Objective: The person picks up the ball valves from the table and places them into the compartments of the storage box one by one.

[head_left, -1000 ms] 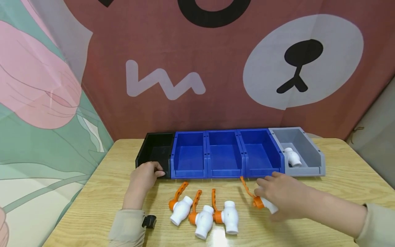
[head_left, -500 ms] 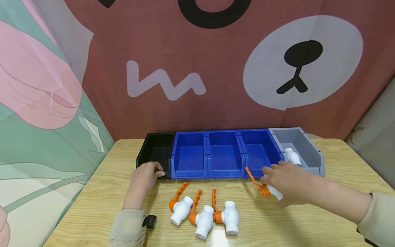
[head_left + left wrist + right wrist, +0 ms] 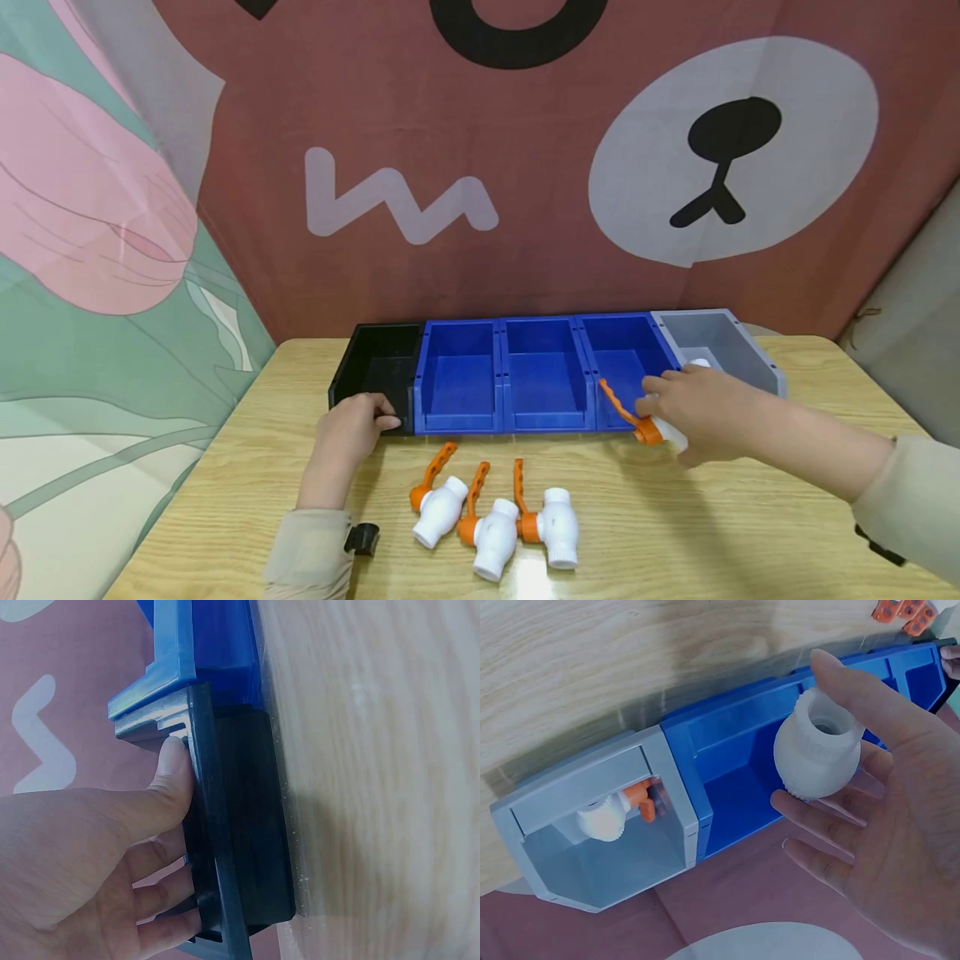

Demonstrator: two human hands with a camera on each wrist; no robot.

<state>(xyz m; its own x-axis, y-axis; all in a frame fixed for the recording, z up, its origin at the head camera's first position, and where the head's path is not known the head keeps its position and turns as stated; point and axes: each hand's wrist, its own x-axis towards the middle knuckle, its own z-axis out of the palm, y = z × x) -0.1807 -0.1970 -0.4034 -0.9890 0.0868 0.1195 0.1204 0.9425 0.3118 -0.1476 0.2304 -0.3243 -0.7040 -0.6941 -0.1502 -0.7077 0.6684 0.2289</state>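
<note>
Though unlabelled, valve (image 3: 651, 429) in right hand (image 3: 701, 408).

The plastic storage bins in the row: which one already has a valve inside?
The grey plastic bin at the right end; a white valve with orange handle lies inside. The blue bins and black bin show none.

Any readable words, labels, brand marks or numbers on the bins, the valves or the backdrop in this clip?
None can be read in any view.
The row of plastic bins and the white valves with orange handles show no print.
The cloth backdrop bears only cartoon shapes; its white zigzag is no lettering.
</note>
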